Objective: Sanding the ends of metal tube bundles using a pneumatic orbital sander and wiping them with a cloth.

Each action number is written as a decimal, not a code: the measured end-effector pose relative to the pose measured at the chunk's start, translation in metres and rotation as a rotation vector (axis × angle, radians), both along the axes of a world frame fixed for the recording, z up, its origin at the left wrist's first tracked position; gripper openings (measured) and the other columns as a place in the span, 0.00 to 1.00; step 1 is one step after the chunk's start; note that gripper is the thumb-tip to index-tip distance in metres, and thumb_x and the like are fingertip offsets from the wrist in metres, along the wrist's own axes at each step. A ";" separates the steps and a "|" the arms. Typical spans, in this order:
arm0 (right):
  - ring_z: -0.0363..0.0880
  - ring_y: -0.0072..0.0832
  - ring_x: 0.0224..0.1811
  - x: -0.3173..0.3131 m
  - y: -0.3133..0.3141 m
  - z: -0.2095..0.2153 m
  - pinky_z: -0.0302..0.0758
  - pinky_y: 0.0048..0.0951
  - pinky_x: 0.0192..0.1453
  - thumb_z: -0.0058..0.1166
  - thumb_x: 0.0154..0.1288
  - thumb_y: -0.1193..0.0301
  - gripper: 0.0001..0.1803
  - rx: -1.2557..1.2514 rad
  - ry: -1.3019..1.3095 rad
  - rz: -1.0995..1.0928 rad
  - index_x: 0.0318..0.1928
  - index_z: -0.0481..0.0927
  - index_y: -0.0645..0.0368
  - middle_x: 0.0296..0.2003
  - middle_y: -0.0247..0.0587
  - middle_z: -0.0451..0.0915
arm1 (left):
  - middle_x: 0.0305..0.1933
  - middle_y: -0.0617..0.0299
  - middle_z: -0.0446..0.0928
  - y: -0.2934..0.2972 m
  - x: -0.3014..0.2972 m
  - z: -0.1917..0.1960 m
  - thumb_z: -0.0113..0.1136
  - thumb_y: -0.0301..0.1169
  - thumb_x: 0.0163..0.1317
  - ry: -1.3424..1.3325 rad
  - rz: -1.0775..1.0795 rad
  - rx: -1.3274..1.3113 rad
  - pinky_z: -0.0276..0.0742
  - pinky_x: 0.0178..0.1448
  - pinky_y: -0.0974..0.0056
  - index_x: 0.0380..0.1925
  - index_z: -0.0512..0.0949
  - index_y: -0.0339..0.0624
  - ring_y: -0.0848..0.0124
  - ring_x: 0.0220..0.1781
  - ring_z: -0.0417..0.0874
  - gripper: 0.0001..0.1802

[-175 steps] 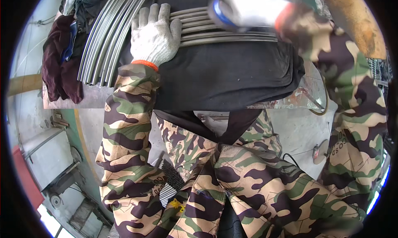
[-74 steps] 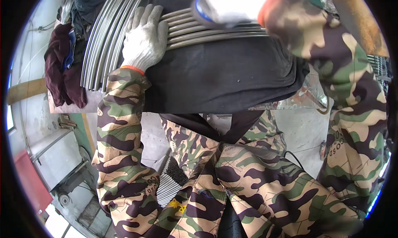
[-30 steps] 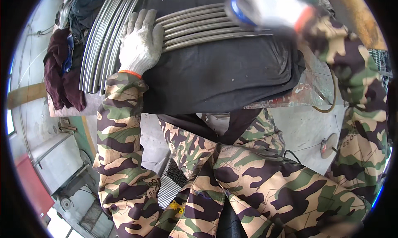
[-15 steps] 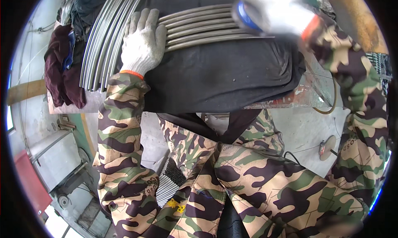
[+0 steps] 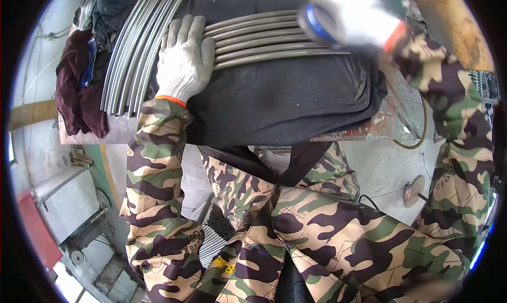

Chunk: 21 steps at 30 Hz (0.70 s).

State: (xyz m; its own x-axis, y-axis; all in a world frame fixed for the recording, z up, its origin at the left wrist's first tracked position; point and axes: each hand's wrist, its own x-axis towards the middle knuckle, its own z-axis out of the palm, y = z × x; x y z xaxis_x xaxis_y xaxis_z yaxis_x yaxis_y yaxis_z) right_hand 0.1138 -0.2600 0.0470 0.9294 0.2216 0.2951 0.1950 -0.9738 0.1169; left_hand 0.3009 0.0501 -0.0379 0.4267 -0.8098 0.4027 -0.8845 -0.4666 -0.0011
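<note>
Several grey metal rods point(image 5: 259, 39) lie side by side across a black cloth point(image 5: 285, 102) on the table. My left hand point(image 5: 185, 65), in a white knit glove with an orange cuff, rests flat over their left ends with its fingers stretched out. At the rods' right part, my gloved right hand point(image 5: 362, 18) is closed on a round tool point(image 5: 319, 24) with a dark rim and a blue band. Both that hand and the tool are smeared by motion. The tool's face is hidden, and whether it touches the rods I cannot tell.
A second bundle of shiny metal rods point(image 5: 140, 55) slants along the table's left side. Beyond it lie a maroon cloth point(image 5: 79, 86) and dark rags point(image 5: 113, 12). A thin hose point(image 5: 422, 129) curves off the right edge. Rusty sheet point(image 5: 449, 26) shows at far right.
The view has shifted slightly, so the table and rods appear a little lower. My left hand stays flat on the rods. My right hand, blurred in both frames, remains over their right part with the tool.
</note>
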 end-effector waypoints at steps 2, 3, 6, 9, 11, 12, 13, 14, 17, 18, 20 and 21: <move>0.84 0.47 0.36 -0.013 0.015 0.002 0.81 0.48 0.32 0.64 0.63 0.62 0.11 -0.025 0.049 0.070 0.38 0.81 0.56 0.34 0.47 0.78 | 0.63 0.45 0.79 0.002 0.000 0.002 0.57 0.35 0.72 -0.152 -0.067 -0.082 0.70 0.73 0.42 0.64 0.78 0.33 0.43 0.66 0.76 0.25; 0.83 0.48 0.36 -0.017 0.019 0.005 0.82 0.49 0.34 0.64 0.63 0.63 0.11 0.004 0.075 0.074 0.38 0.81 0.56 0.34 0.47 0.79 | 0.63 0.45 0.79 0.004 -0.002 0.003 0.57 0.35 0.72 -0.150 -0.065 -0.081 0.70 0.73 0.42 0.64 0.78 0.33 0.43 0.66 0.76 0.25; 0.84 0.51 0.41 -0.003 0.011 -0.005 0.83 0.51 0.41 0.61 0.67 0.62 0.11 0.025 0.025 -0.043 0.40 0.82 0.57 0.37 0.51 0.81 | 0.61 0.45 0.79 0.005 -0.007 0.001 0.57 0.35 0.71 -0.080 -0.082 -0.083 0.71 0.71 0.42 0.63 0.78 0.33 0.44 0.65 0.76 0.24; 0.85 0.51 0.41 0.010 0.003 -0.016 0.83 0.52 0.43 0.60 0.68 0.61 0.12 0.018 0.044 -0.108 0.40 0.82 0.57 0.37 0.51 0.81 | 0.61 0.45 0.79 0.011 -0.010 -0.005 0.58 0.36 0.71 -0.068 -0.074 -0.060 0.71 0.72 0.42 0.63 0.78 0.33 0.44 0.65 0.76 0.24; 0.84 0.50 0.40 0.000 0.016 -0.019 0.82 0.52 0.41 0.61 0.67 0.62 0.11 0.051 0.052 0.005 0.40 0.81 0.56 0.36 0.50 0.80 | 0.78 0.37 0.71 0.013 -0.014 -0.002 0.52 0.40 0.80 0.103 0.042 0.093 0.59 0.86 0.39 0.76 0.73 0.40 0.36 0.82 0.67 0.29; 0.84 0.50 0.40 -0.006 0.024 -0.020 0.82 0.51 0.40 0.62 0.66 0.62 0.10 0.037 0.104 0.014 0.39 0.81 0.56 0.36 0.49 0.79 | 0.78 0.37 0.72 0.012 -0.014 -0.001 0.53 0.40 0.79 0.104 0.034 0.105 0.58 0.86 0.39 0.75 0.73 0.40 0.35 0.81 0.67 0.29; 0.84 0.50 0.39 -0.009 0.024 -0.001 0.82 0.50 0.40 0.62 0.66 0.63 0.10 0.064 0.089 0.055 0.38 0.81 0.56 0.35 0.48 0.79 | 0.78 0.37 0.72 0.008 -0.012 0.008 0.53 0.40 0.79 0.101 0.032 0.079 0.58 0.86 0.39 0.75 0.73 0.40 0.35 0.81 0.67 0.29; 0.84 0.51 0.39 -0.005 0.022 0.013 0.82 0.51 0.41 0.62 0.66 0.62 0.10 0.047 0.061 0.044 0.38 0.81 0.56 0.36 0.49 0.80 | 0.78 0.37 0.72 0.006 -0.010 0.014 0.53 0.40 0.79 0.082 0.021 0.034 0.58 0.86 0.39 0.75 0.73 0.40 0.35 0.81 0.67 0.29; 0.85 0.55 0.42 0.027 0.000 0.004 0.82 0.54 0.43 0.61 0.68 0.61 0.12 0.013 0.048 -0.131 0.40 0.83 0.57 0.39 0.55 0.83 | 0.78 0.37 0.72 0.005 -0.006 0.008 0.53 0.40 0.79 0.084 0.018 0.012 0.57 0.86 0.39 0.75 0.73 0.40 0.35 0.82 0.67 0.29; 0.85 0.55 0.41 0.030 -0.003 -0.005 0.82 0.54 0.43 0.61 0.68 0.61 0.12 0.011 0.038 -0.118 0.40 0.83 0.58 0.38 0.55 0.83 | 0.78 0.38 0.72 0.007 -0.004 0.003 0.53 0.40 0.79 0.101 0.029 0.040 0.57 0.86 0.39 0.75 0.73 0.40 0.35 0.82 0.67 0.30; 0.85 0.52 0.45 0.028 -0.001 -0.019 0.84 0.54 0.46 0.59 0.67 0.64 0.12 0.011 0.088 -0.079 0.46 0.82 0.58 0.42 0.53 0.81 | 0.71 0.41 0.75 0.007 -0.003 -0.005 0.56 0.37 0.74 -0.001 -0.005 -0.022 0.64 0.80 0.40 0.69 0.75 0.36 0.39 0.74 0.72 0.27; 0.85 0.49 0.48 0.020 0.005 -0.025 0.86 0.53 0.47 0.58 0.67 0.67 0.15 0.009 0.151 -0.055 0.52 0.81 0.57 0.45 0.51 0.80 | 0.64 0.43 0.79 0.004 -0.002 -0.006 0.60 0.34 0.70 -0.093 -0.052 -0.091 0.70 0.74 0.42 0.63 0.77 0.33 0.42 0.66 0.77 0.24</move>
State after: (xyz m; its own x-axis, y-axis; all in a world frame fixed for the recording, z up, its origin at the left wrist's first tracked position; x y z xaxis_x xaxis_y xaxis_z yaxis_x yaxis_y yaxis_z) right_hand 0.1340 -0.2555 0.0218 0.9741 0.1669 0.1525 0.1559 -0.9844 0.0815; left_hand 0.2991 0.0541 -0.0437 0.3424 -0.7880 0.5117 -0.9056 -0.4218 -0.0437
